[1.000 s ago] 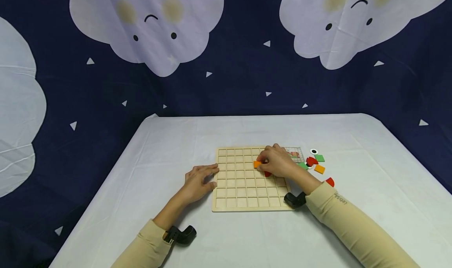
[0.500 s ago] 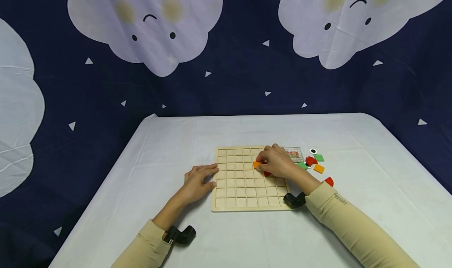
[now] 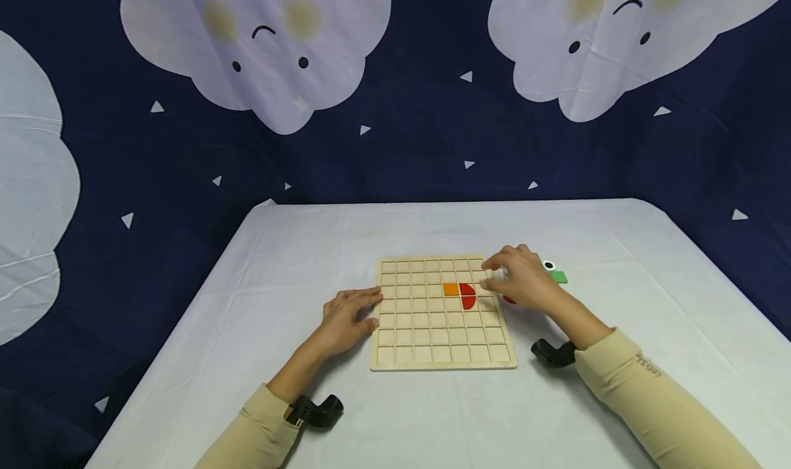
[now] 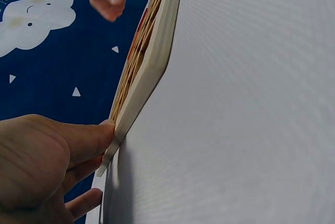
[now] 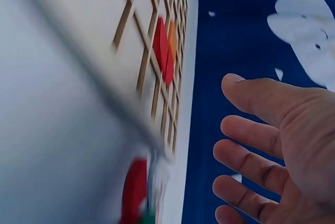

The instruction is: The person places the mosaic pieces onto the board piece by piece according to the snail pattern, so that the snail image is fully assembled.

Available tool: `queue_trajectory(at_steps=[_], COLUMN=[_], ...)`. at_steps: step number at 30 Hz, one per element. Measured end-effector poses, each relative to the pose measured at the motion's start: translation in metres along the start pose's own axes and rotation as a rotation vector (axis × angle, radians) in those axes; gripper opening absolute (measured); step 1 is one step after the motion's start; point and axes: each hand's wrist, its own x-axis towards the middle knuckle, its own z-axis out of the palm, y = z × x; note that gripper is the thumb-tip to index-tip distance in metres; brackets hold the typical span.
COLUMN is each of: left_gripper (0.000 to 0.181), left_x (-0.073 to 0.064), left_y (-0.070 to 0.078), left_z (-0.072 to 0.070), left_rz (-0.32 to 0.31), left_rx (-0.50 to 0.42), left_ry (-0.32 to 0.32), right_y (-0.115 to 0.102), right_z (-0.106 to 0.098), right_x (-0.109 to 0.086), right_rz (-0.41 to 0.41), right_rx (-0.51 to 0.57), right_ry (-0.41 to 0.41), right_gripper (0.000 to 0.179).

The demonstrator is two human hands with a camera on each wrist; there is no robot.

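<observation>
A wooden grid board (image 3: 420,335) lies on the white-covered table. An orange square tile (image 3: 451,289) sits in one of its cells, beside two red rounded tiles, an upper one (image 3: 467,290) and a lower one (image 3: 468,303). My left hand (image 3: 346,321) touches the board's left edge with thumb and fingertips, fingers fairly straight. At the board's right edge hovers my right hand (image 3: 525,280), thumb and fingers spread, nothing between them. In the right wrist view that hand's fingers (image 5: 251,161) are relaxed and bare.
Right of the board, a green square tile (image 3: 559,277) and a white round piece with a black centre (image 3: 548,266) lie on the table. A red piece (image 3: 509,300) peeks out under my right hand, which hides other loose pieces. A dark cloud-patterned cloth (image 3: 395,167) hangs behind.
My right hand has let go of the orange tile, leaving it in its cell, and has moved right off the tiles toward the loose pieces. The left hand has stayed put.
</observation>
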Motion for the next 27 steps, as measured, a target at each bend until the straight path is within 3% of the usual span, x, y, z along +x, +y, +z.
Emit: queue_trajectory(at_steps=[14,18,27], left_gripper=[0.045,0.044,0.043], left_x=[0.0,0.0,0.0], left_y=[0.0,0.0,-0.001], left_z=[0.0,0.001,0.002], left_rz=[0.002,0.007,0.001], left_rx=[0.005,0.012,0.018], left_ry=[-0.008,-0.001,0.002], right_y=[0.056,0.067,0.082], right_z=[-0.026,-0.027,-0.024], right_x=[-0.049,-0.057,-0.064], right_rz=[0.165,0.214,0.236], right_rx=[-0.006,-0.015,-0.054], right_ry=[0.026,0.015,0.014], right_gripper=[0.045,0.048,0.049])
